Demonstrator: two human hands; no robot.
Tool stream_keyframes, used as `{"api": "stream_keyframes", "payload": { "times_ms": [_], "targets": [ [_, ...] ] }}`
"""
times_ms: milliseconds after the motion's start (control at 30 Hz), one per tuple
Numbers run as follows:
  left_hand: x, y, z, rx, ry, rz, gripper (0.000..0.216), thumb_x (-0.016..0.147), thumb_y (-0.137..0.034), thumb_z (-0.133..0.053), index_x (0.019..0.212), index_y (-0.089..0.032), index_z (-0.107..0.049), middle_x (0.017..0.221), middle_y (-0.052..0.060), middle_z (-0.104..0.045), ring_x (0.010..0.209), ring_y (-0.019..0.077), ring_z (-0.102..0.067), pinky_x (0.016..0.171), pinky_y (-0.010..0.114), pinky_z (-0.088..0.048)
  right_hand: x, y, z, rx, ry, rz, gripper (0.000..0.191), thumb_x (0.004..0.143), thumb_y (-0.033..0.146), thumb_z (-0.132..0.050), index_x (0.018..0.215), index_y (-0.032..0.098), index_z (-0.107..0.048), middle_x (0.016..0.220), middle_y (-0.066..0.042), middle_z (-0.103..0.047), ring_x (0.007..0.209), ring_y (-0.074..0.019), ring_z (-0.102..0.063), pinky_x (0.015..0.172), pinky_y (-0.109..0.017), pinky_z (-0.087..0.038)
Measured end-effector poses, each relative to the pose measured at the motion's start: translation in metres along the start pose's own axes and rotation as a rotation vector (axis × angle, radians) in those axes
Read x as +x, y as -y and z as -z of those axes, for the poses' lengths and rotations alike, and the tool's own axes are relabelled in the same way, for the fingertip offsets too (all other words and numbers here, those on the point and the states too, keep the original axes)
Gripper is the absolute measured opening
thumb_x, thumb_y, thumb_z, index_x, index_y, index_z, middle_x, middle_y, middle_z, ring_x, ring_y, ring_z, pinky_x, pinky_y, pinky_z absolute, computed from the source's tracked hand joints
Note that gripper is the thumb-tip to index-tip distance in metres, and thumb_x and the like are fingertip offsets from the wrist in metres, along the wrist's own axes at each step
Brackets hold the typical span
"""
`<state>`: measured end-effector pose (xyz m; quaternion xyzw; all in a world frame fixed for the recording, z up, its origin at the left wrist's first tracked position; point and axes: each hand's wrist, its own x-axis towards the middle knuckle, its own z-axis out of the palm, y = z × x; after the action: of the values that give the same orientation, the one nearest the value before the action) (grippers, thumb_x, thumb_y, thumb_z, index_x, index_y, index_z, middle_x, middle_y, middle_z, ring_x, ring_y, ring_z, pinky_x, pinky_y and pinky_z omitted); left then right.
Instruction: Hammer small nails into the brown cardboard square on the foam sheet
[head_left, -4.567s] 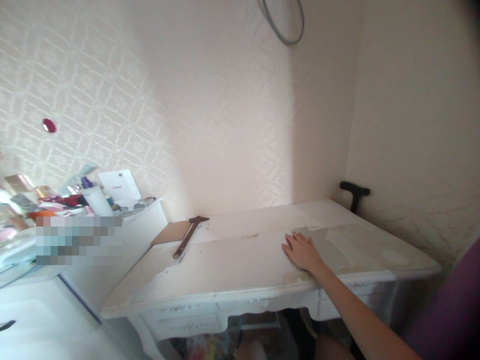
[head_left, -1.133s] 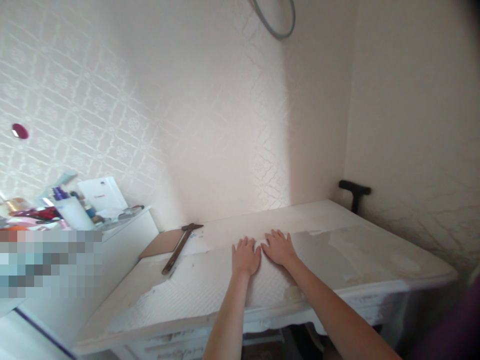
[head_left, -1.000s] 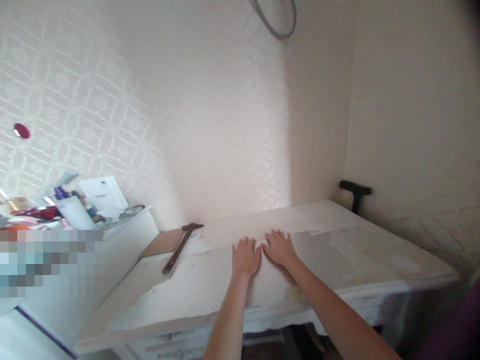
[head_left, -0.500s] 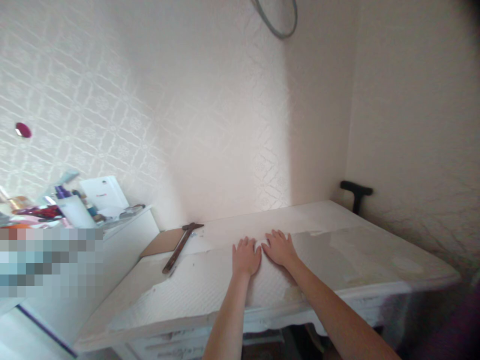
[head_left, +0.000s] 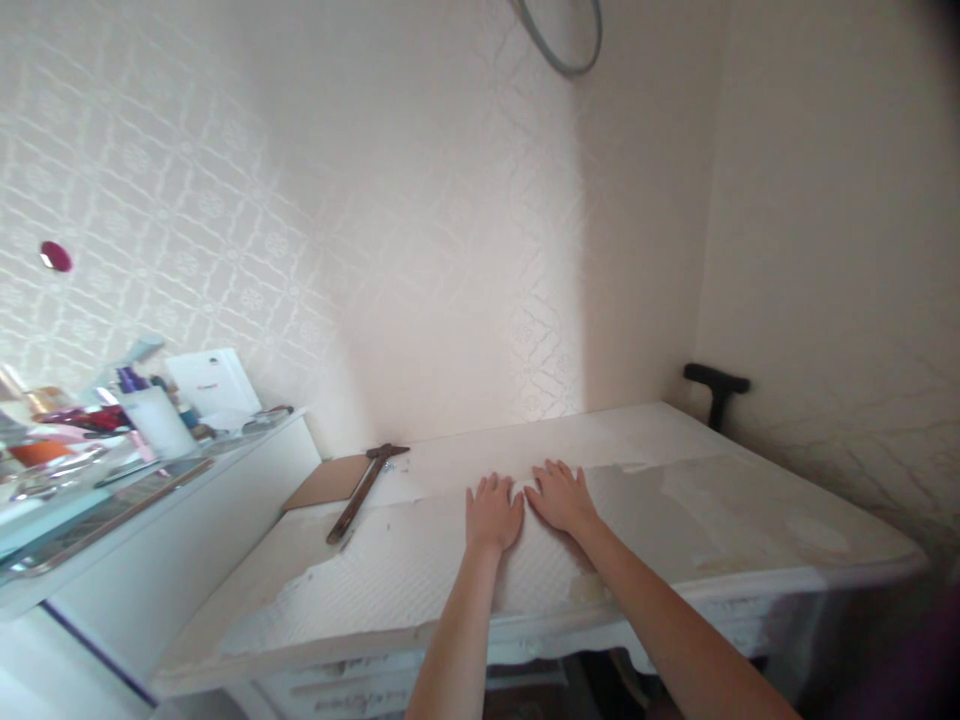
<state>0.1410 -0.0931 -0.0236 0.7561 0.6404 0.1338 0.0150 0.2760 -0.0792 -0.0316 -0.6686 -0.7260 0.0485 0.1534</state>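
Left grip and right grip rest atop the white desk.

Head cam, single view, worn by person; faces fwd + slightly down across white, paint-worn desk, front edge near lens. Bare L hand + bare R hand just below ctr; bare forearms enter from bottom. Upper half = pale, lattice-patterned wallpaper. White, flat-sided cabinet cut off, L edge. Ht squeezed.
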Motion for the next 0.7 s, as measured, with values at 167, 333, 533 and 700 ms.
{"api": "stream_keyframes", "payload": {
  "times_ms": [167, 333, 533, 700],
  "targets": [
    [-0.0004, -0.0002, 0.0004, -0.005, -0.001, -0.005, 0.052, 0.093, -0.044, -0.025, 0.134, -0.020, -0.048, 0.146, 0.010, -0.041, 0.136, 0.0270, -0.035, 0.112, 0.051, -0.024, -0.0003, 0.0002, -0.0002, 0.005, -0.010, 0.007, 0.056, 0.091, 0.045, -0.033, 0.136, 0.014, -0.048, 0.147, -0.016, -0.038, 0.136, -0.0327, -0.027, 0.108, -0.055, -0.013],
    [-0.0008, -0.0007, 0.0018, -0.009, 0.012, 0.003, 0.052, 0.093, -0.044, -0.025, 0.134, -0.021, -0.048, 0.147, 0.010, -0.041, 0.137, 0.0269, -0.034, 0.112, 0.051, -0.023, 0.0001, -0.0004, -0.0005, 0.004, -0.009, 0.008, 0.055, 0.091, 0.045, -0.034, 0.134, 0.014, -0.049, 0.147, -0.017, -0.038, 0.136, -0.0328, -0.028, 0.108, -0.055, -0.013],
    [-0.0011, -0.0010, 0.0015, -0.009, 0.000, -0.003, 0.051, 0.093, -0.044, -0.026, 0.133, -0.020, -0.049, 0.146, 0.010, -0.042, 0.136, 0.0269, -0.035, 0.112, 0.051, -0.024, -0.0001, -0.0005, -0.0001, 0.006, -0.014, 0.009, 0.056, 0.091, 0.045, -0.033, 0.134, 0.014, -0.049, 0.147, -0.016, -0.038, 0.136, -0.0331, -0.028, 0.108, -0.055, -0.013],
    [-0.0005, -0.0007, 0.0005, -0.004, -0.004, -0.005, 0.051, 0.093, -0.043, -0.027, 0.132, -0.020, -0.050, 0.145, 0.010, -0.043, 0.135, 0.0272, -0.036, 0.111, 0.052, -0.025, 0.0003, -0.0004, -0.0001, 0.009, -0.005, 0.009, 0.057, 0.091, 0.045, -0.033, 0.135, 0.013, -0.048, 0.147, -0.016, -0.037, 0.136, -0.0330, -0.027, 0.108, -0.055, -0.013]
  ]
}}
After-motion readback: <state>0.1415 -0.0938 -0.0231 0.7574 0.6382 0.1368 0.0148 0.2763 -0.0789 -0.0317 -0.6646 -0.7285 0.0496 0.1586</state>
